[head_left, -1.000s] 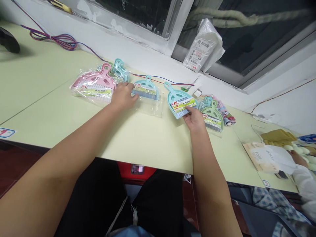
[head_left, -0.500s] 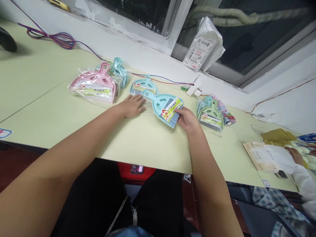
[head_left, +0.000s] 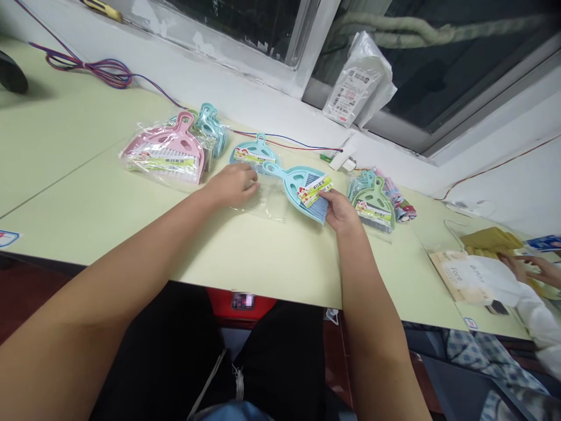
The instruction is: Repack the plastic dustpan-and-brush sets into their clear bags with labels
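My right hand [head_left: 340, 211] grips the wide, bristled end of a light-blue dustpan and brush set [head_left: 294, 180], thumb on its printed label. The set's handle points left, toward my left hand [head_left: 236, 185]. My left hand has its fingers curled at a clear plastic bag [head_left: 268, 202], which spreads flat on the table between both hands. Its fingertips are partly hidden, but it appears to hold the bag's edge. Behind the bag lies another light-blue dustpan set [head_left: 255, 153]. Left of my left hand is a pink dustpan set [head_left: 169, 149] in clear wrapping.
Wrapped blue sets [head_left: 211, 127] lean behind the pink one. At right is a green dustpan set [head_left: 376, 206]. A power strip [head_left: 344, 159] and cable bundle [head_left: 105, 71] lie along the wall. Far right, another person's hands [head_left: 532, 269] work by a tissue pack [head_left: 464, 278].
The blue dustpan set has moved right in my right hand, away from my left hand, leaving more of the clear bag showing. My left hand's fingers went from flat to curled.
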Tool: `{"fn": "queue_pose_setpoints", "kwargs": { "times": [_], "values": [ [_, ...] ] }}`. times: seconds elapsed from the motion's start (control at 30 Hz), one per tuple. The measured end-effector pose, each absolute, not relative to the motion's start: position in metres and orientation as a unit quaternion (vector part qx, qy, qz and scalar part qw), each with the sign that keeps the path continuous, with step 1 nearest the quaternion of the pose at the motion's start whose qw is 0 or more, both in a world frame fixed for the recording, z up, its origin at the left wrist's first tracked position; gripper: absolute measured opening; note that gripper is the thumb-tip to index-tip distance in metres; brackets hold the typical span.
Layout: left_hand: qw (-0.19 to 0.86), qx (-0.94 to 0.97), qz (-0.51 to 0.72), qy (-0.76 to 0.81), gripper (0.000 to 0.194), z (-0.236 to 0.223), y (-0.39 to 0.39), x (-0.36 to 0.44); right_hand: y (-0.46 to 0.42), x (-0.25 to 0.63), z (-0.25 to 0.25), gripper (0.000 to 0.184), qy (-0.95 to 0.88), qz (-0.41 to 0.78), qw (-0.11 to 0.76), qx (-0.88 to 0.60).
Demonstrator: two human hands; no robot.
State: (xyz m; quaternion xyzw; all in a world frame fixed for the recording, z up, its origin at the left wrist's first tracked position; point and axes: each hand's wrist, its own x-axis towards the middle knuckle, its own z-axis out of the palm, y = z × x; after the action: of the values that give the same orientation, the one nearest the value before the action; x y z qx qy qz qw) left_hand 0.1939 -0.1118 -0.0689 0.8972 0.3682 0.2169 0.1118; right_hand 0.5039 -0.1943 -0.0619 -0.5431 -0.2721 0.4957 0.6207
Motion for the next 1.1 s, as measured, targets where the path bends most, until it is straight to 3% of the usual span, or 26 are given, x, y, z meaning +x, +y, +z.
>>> {"fn": "queue_pose_setpoints", "kwargs": {
  "times": [0.1, 0.23, 0.77, 1.1],
  "values": [
    [0.108, 0.902, 0.209, 0.362, 0.072, -0.075, -0.115, 0.199, -0.192, 0.506, -0.063, 0.016, -0.242, 0.482, 0.643, -0.544],
    [0.128, 0.915, 0.037, 0.381, 0.095, -0.078, -0.122, 0.204, -0.192, 0.504, -0.064, 0.017, -0.242, 0.486, 0.637, -0.547],
    [0.133, 0.907, 0.034, 0.398, 0.097, -0.076, -0.123, 0.202, -0.198, 0.491, -0.065, 0.020, -0.317, 0.545, 0.535, -0.562],
    [0.139, 0.892, 0.002, 0.431, 0.099, -0.073, -0.120, 0.197, -0.198, 0.503, -0.066, 0.016, -0.329, 0.491, 0.457, -0.665]
  ]
}}
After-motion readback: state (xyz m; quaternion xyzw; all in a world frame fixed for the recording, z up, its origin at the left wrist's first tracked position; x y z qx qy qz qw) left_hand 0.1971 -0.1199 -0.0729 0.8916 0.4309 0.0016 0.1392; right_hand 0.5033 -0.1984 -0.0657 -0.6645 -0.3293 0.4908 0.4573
